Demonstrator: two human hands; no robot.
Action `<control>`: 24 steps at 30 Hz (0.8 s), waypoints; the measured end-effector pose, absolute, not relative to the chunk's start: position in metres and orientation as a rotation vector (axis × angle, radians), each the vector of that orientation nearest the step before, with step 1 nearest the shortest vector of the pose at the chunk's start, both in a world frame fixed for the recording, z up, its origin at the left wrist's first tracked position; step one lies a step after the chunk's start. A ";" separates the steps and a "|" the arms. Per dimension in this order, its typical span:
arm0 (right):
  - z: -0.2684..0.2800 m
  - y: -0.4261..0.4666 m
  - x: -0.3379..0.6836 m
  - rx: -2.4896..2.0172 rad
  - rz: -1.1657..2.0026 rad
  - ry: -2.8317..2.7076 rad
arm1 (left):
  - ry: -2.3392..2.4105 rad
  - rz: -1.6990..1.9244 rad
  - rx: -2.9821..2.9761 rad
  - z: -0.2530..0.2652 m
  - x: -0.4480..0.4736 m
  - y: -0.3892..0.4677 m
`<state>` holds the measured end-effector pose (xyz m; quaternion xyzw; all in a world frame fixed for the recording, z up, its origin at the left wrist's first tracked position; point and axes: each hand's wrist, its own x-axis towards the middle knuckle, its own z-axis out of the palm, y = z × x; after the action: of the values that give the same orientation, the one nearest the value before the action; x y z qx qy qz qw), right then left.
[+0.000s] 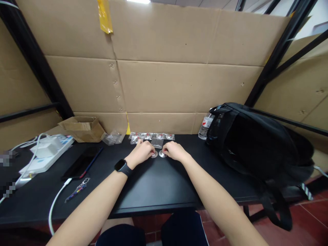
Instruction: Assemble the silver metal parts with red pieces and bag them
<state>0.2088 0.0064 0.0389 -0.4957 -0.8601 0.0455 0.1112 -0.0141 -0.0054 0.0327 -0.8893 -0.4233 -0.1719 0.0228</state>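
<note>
From where I stood, two small clear discs with red tops sat near the middle of the frame, the left disc (pixel 154 155) and the right disc (pixel 162 154) close beside each other on the black table (pixel 156 191). The left hand (pixel 143 152) had its fingertips drawn together on the left disc's red part, and the right hand (pixel 174 151) was pinched likewise on the right disc; I supposed the red parts were simply the easiest place to grip. Just beyond, the wrapped packets (pixel 169 136) lay against the cardboard wall (pixel 164 89), each showing red, probably lined up there to stay within reach while leaving the near side free for the forearms. A flat clear bag (pixel 157 142) lay in front of them. Left of centre were crumpled plastic (pixel 112 138) and a carton (pixel 82 130), with a phone (pixel 82 163) nearer, its white cable (pixel 55 201) perhaps kept aside from the hands. Toward the right edge, a black backpack (pixel 256 147) stood beside a water bottle (pixel 204 129), seemingly pushed there for elbow room.
</note>
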 end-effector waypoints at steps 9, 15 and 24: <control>0.043 0.020 0.211 -1.095 0.575 -1.977 | -1.584 -1.260 -2.599 0.033 -0.018 0.002; 0.036 0.010 0.192 -0.953 1.105 -1.668 | -1.539 -1.665 -2.569 0.026 -0.008 0.004; 0.038 -0.001 0.189 -0.831 1.525 -1.373 | -1.493 -1.576 -2.610 0.024 -0.009 0.004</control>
<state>0.1886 -0.0015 0.0382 -0.3355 -0.5547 0.6160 0.4474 -0.0086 0.0039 0.0242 -0.7626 -0.4362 -0.4605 -0.1265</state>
